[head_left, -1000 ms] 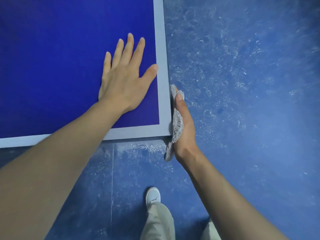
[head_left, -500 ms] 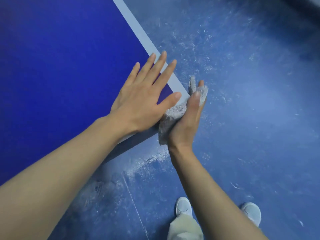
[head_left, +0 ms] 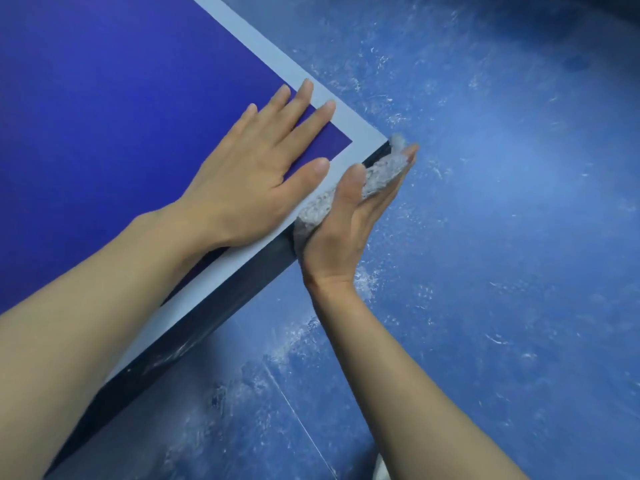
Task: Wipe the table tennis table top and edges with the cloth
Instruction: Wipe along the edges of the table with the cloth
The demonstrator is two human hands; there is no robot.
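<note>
- My left hand lies flat on the table tennis table, palm down, fingers straight and spread wide; it holds nothing; the fingertips reach toward the pale border line near the corner, and the thumb lies across the border along the near side
- My right hand is off the tabletop, turned on its side against the table's dark side edge just short of the corner; the fingers are straight and point along the edge toward the corner, with the thumb raised over the top of the cloth
- The cloth, grey and nubbly, sits between my right palm and the side edge; it is pressed to the edge by my flat fingers and thumb; one tuft pokes out past my fingertips right at the corner, and its other end bunches below the heel of my thumb
- My two hands are near each other but apart, the left thumb just above the rim and the right thumb just outside it
- Below and around the table lies a blue floor with white scuff marks; a thin line runs across it near the bottom
- A bit of pale trouser cloth shows at the bottom edge beside my right forearm
</note>
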